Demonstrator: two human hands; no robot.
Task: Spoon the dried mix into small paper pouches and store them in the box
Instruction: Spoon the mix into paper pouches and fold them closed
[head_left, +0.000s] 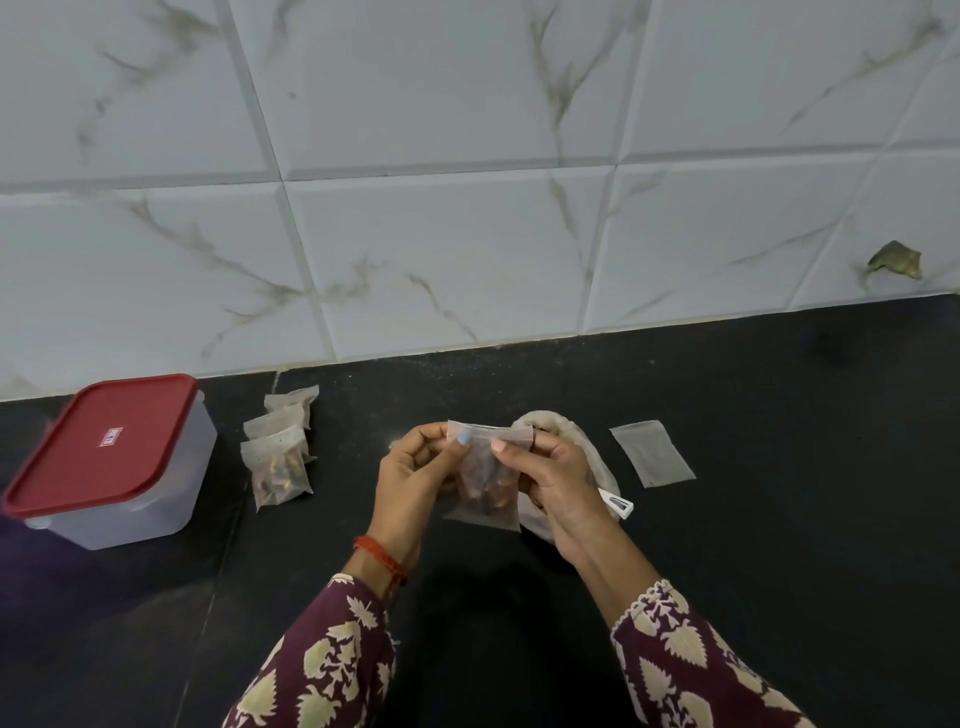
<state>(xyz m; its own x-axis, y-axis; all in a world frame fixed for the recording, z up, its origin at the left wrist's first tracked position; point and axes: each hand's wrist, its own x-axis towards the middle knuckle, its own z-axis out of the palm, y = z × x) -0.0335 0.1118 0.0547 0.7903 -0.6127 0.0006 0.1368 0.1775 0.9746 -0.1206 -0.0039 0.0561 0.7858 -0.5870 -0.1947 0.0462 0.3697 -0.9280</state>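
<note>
Over the black counter, both hands hold one small translucent paper pouch (485, 493) with brown dried mix in its lower half. My left hand (415, 480) pinches the pouch's top left edge and my right hand (553, 480) pinches the top right edge. Behind my right hand lies a cloth bag of mix (563, 434), mostly hidden, with a white spoon handle (618, 503) sticking out beside my wrist. Three filled pouches (280, 449) lie in a row to the left. The clear box with a red lid (111, 457) stands shut at far left.
One empty flat pouch (652, 453) lies on the counter to the right of the cloth bag. A tiled marble-pattern wall (467, 208) rises behind the counter, with a chipped spot (896, 260) at right.
</note>
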